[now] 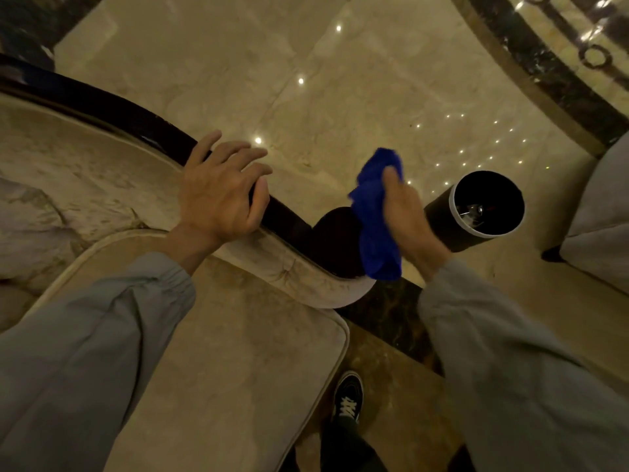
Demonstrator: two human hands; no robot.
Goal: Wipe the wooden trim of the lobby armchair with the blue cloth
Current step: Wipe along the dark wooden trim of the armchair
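Both hands work the wooden trim (112, 112): left hand (218, 195) rests spread upon it; right hand (408, 212) clutches the blue cloth (376, 229) against its end.

A polished beige marble floor (357, 80) is carrying everything here, and it is reflecting small ceiling lights. A dark marble band (401, 321) is running across it, and a patterned dark border (558, 73) is curving through the upper right. The cream upholstered armchair (238, 352) is standing on it, a black cylindrical bin (476, 212) is sitting just beside the chair's arm, another pale seat (599, 216) is resting at the right edge, and a black sneaker (348, 396) is standing near the chair's front.
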